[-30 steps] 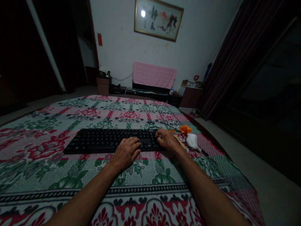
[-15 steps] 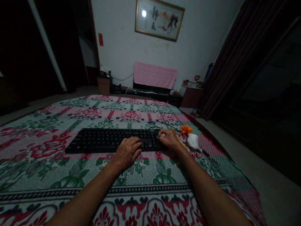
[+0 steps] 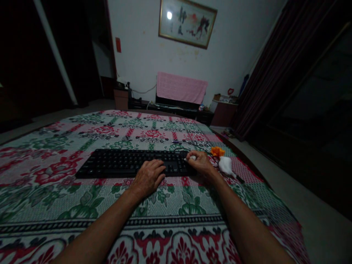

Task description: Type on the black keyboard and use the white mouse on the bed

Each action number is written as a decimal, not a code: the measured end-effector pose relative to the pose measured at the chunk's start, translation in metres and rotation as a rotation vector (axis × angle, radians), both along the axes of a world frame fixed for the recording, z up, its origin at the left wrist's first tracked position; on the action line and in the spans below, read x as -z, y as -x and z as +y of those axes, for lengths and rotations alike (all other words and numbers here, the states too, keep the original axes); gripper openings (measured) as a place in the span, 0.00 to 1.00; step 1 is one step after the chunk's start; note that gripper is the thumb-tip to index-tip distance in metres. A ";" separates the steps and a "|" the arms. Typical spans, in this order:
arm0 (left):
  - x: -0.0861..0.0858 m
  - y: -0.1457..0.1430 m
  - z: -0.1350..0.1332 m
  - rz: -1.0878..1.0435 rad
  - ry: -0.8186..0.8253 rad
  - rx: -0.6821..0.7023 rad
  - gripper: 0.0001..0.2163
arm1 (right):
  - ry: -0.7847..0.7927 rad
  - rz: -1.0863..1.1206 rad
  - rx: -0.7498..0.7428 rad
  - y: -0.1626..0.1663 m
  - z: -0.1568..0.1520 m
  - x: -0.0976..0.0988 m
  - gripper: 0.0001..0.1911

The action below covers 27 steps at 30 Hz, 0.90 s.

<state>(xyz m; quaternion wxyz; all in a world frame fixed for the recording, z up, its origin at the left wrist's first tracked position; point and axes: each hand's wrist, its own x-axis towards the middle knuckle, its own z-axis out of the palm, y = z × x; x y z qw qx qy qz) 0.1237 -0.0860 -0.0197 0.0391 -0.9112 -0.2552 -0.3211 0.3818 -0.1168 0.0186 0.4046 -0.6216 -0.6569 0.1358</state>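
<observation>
A black computer keyboard (image 3: 118,161) lies across the patterned bedspread in front of me. My left hand (image 3: 150,174) rests on its lower edge right of the middle, fingers stretched flat over the keys. Over the number pad at the right end, my right hand (image 3: 199,161) is closed in a pinch. Between its thumb and fingers shows a small white wad (image 3: 193,157), mostly hidden; its material is unclear. Just right of that hand sit an orange crumpled cloth (image 3: 217,151) and a white, rounded bundle (image 3: 226,165) with a dark-tipped brush-like end (image 3: 239,178).
The floral bedspread (image 3: 154,134) covers the bed. A purple-ended cable (image 3: 175,142) lies behind the keyboard. Beyond the bed stand a low cabinet with a screen under a pink towel (image 3: 181,88), and a side cabinet (image 3: 224,112). Dark curtains (image 3: 271,62) hang at right.
My right hand has shifted very slightly to the right over the number pad, still pinching the white wad. The left hand and the keyboard stay in place.
</observation>
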 end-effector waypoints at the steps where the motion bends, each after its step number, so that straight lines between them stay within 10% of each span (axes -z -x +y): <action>1: 0.000 0.000 0.000 -0.001 0.001 0.000 0.11 | -0.018 -0.018 -0.009 0.000 0.000 0.001 0.08; 8: 0.000 0.000 0.000 0.015 0.001 -0.006 0.11 | 0.047 0.022 -0.015 0.002 0.000 0.001 0.07; 16: 0.001 0.000 0.000 0.020 -0.014 -0.001 0.12 | -0.217 -0.166 0.051 -0.011 0.010 0.008 0.10; 27: 0.000 0.000 0.000 0.016 -0.006 -0.002 0.12 | 0.012 -0.337 0.027 -0.002 0.003 -0.003 0.12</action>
